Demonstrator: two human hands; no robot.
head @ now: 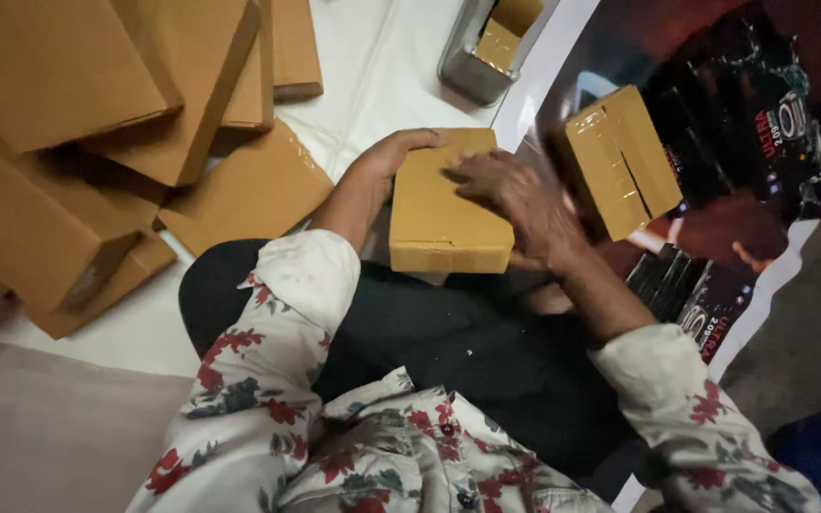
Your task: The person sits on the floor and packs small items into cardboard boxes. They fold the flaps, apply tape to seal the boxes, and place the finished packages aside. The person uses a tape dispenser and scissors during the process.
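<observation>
Head view: taped box just beside held box.

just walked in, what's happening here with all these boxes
A person seated on the floor holds a small closed cardboard box over their lap. The left hand grips its far left edge; the right hand lies flat on its top. A taped box sits to the right, and a pile of boxes lies to the left.
</observation>
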